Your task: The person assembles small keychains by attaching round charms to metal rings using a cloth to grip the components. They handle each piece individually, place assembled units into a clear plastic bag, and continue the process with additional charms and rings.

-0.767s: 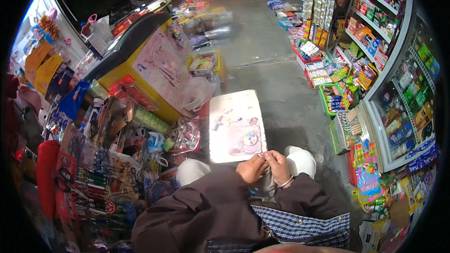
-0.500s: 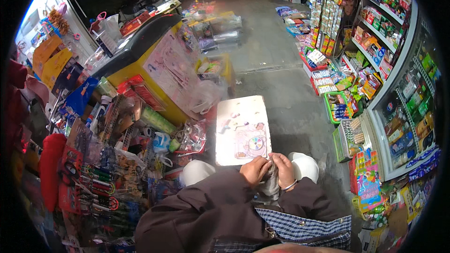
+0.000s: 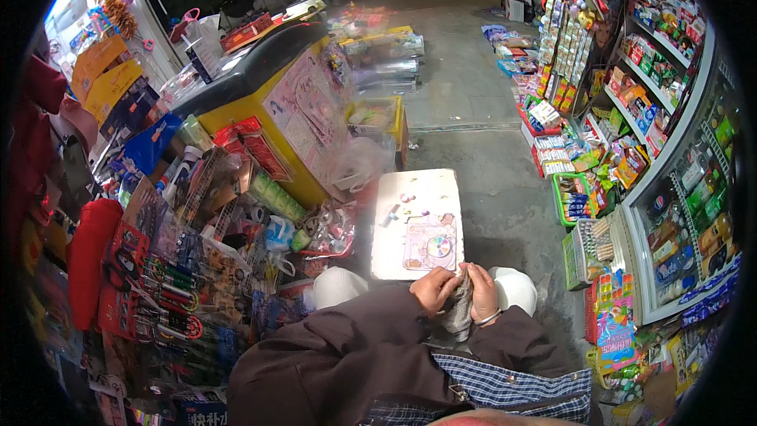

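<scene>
Left hand point(image 3: 431, 292) and right hand point(image 3: 482, 296) close together, just off near right corner of white table point(image 3: 386, 256). Fingers closed, pinching top of grey cloth point(image 3: 458, 315); exact fingertip hold too small to tell. Cloth hangs between hands, partly hidden, lower end unclear. Pink sheet point(image 3: 418, 243) at same corner; small bits point(image 3: 392, 214) toward left edge indistinct.

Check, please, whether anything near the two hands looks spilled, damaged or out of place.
No clear spill or damage shows. Slightly untidy: small loose pieces lie scattered on the white tabletop, beyond the pink printed sheet. The greyish cloth between the left hand and right hand is bunched, which seems ordinary.
</scene>
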`<control>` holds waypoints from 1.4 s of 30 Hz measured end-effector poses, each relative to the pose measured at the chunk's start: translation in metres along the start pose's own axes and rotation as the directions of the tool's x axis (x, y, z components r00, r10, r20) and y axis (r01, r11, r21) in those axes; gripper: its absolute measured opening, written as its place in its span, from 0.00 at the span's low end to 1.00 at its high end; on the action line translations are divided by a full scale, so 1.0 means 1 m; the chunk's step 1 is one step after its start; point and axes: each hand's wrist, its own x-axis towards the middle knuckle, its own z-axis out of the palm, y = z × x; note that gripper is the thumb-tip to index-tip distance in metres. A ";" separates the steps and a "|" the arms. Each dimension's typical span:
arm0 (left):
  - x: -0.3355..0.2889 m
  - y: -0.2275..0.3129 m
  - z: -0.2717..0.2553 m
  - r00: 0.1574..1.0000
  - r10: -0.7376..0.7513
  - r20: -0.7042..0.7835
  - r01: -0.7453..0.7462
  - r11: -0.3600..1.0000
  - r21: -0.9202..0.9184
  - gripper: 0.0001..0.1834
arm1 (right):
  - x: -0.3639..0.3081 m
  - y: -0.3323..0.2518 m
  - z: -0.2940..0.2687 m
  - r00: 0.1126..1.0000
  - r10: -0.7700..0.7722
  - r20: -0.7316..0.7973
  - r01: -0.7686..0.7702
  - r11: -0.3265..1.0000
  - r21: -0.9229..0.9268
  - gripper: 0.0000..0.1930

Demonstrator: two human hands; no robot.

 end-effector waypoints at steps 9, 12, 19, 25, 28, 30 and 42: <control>0.000 -0.007 0.002 0.855 -0.401 0.330 0.517 0.602 -0.609 0.15 | -0.004 0.001 0.004 0.968 -0.233 0.097 0.253 0.900 -0.356 0.09; 0.003 -0.010 -0.003 0.774 -0.448 0.448 0.630 0.463 -0.624 0.16 | -0.004 0.000 0.003 0.957 -0.264 0.122 0.290 0.874 -0.390 0.09; 0.000 -0.015 -0.009 0.804 -0.365 0.469 0.594 0.507 -0.625 0.16 | -0.009 -0.008 0.007 0.982 -0.162 0.099 0.181 0.952 -0.245 0.09; -0.006 -0.010 0.009 0.975 -0.201 0.097 0.220 0.936 -0.274 0.09 | -0.007 -0.009 0.010 0.991 -0.135 -0.017 0.118 0.916 -0.383 0.10; 0.000 -0.015 0.004 0.984 -0.165 0.062 0.174 0.861 -0.478 0.10 | 0.000 -0.005 0.003 0.997 -0.069 -0.046 0.059 0.981 -0.185 0.10; -0.003 -0.021 -0.009 0.868 -0.399 0.297 0.497 0.678 -0.541 0.11 | 0.000 -0.003 -0.004 0.995 -0.025 -0.102 0.018 0.997 -0.069 0.12; -0.005 -0.016 -0.007 0.740 -0.425 0.521 0.565 -0.029 -0.825 0.15 | -0.011 -0.022 0.018 0.998 -0.032 0.059 0.040 0.990 -0.133 0.07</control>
